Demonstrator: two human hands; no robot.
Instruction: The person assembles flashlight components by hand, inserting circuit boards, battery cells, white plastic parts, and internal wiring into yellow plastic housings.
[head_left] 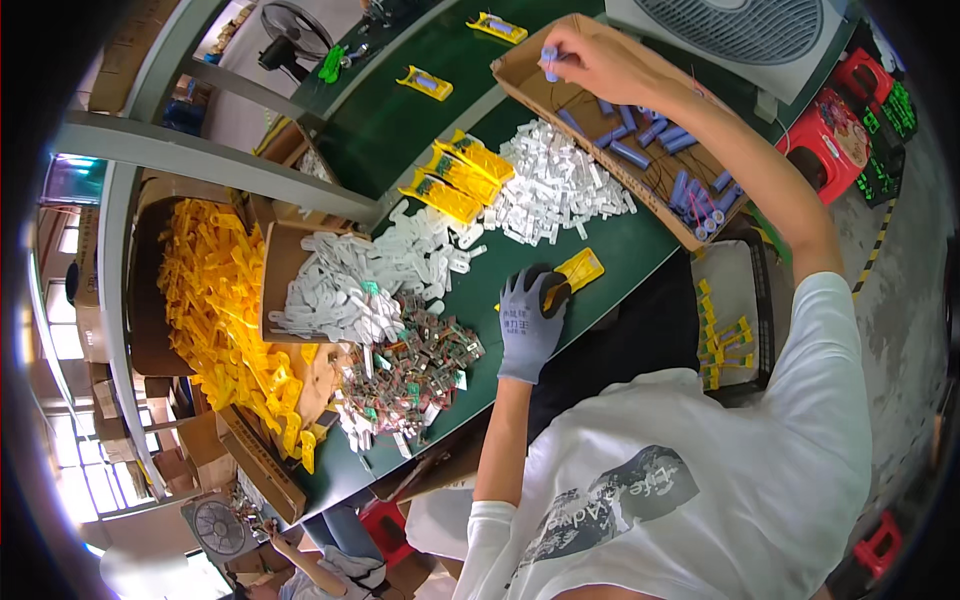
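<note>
My left hand, in a grey glove with dark fingertips, is closed on a yellow plastic casing at the near edge of the green table. Part of the casing is hidden beneath the glove. My bare right hand is raised over the far end of a cardboard box, pinching a violet cylindrical battery cell. More violet battery cells with thin wires lie loose inside the cardboard box. Beside the box is a heap of small white plastic parts, with several yellow casings stacked to its left.
Left on the table are translucent strips, a pile of small circuit boards and a heap of yellow parts. Two filled casings lie at the back. A fan stands far right; a crate sits near right. Another person works lower left.
</note>
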